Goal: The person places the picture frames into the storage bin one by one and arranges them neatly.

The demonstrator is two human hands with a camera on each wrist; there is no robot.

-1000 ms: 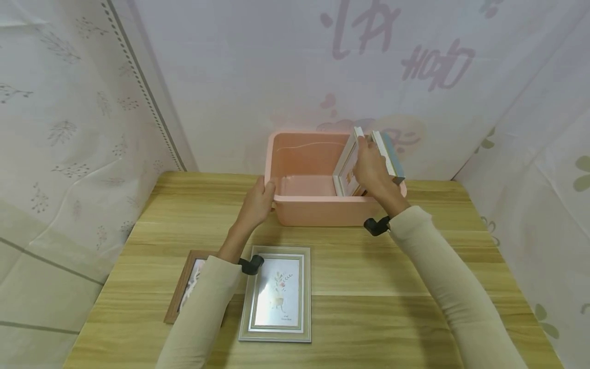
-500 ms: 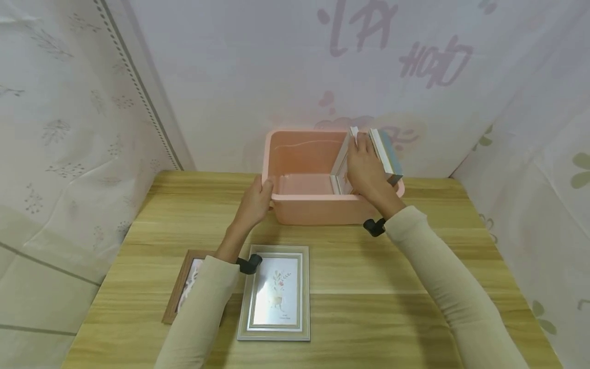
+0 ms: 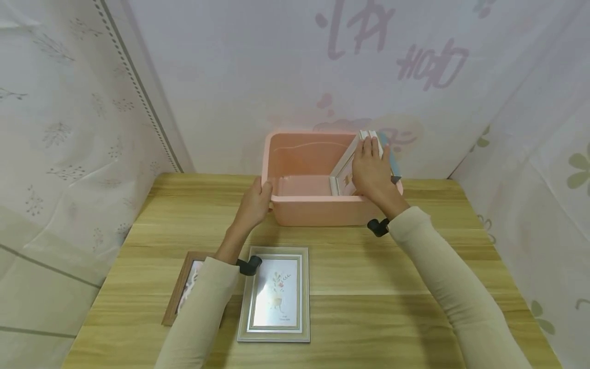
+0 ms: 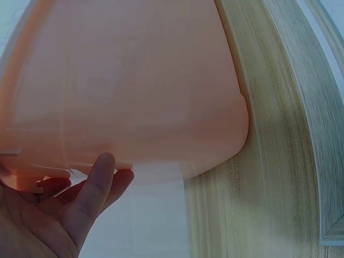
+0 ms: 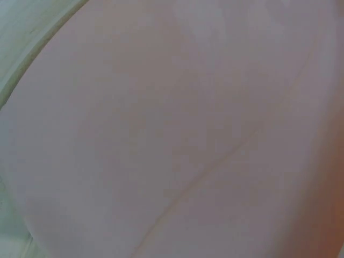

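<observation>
A pink plastic basin stands at the back of the wooden table. My left hand grips its left end, fingers curled under the rim; the left wrist view shows the thumb and fingers at its edge. My right hand lies with fairly straight fingers across the top edges of the frames in the right part of the basin. A white picture frame leans rightward there, close against another white frame and a blue-grey one. The right wrist view holds mostly the basin's pink wall; the hand is out of it.
A silver-beige picture frame lies face up on the table in front of the basin. Left of it a brown wooden frame is partly covered by the left sleeve. A printed cloth hangs behind the table.
The white frame tipped slightly left, then right against the other frames, closing the gap between them. My right hand went from holding its top to lying across the tops. The left hand stayed.
</observation>
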